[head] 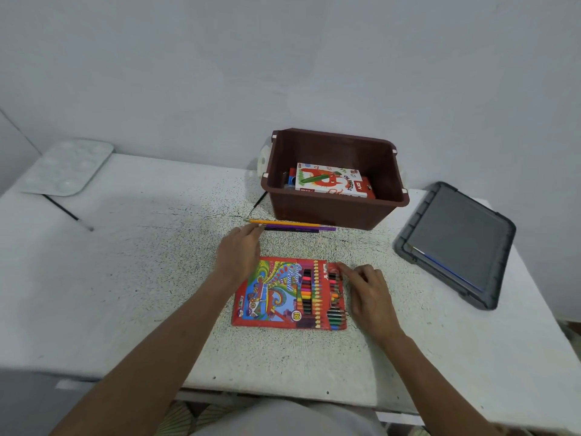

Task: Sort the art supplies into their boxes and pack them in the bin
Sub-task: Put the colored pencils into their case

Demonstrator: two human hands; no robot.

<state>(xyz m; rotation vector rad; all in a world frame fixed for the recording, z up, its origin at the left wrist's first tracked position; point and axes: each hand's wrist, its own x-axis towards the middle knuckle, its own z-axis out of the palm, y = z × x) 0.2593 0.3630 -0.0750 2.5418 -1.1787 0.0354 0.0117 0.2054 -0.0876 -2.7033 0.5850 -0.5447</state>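
Observation:
A red colour pencil box (276,294) lies flat on the table with pencil ends showing at its right side. My right hand (371,294) rests at that right edge, fingers curled, index finger touching the top corner. Loose pencils lie just behind the box: an orange pencil (276,221), a purple pencil (301,228) and a dark one. My left hand (239,253) reaches to their left ends, fingertips touching them. Behind stands the brown bin (333,212) holding an oil pastels box (333,180) and other items.
A grey bin lid (456,243) lies at the right. A white paint palette (66,168) leans at the far left with a thin paintbrush (67,212) in front of it. Another brush (258,202) lies left of the bin. A white object is partly hidden behind the bin.

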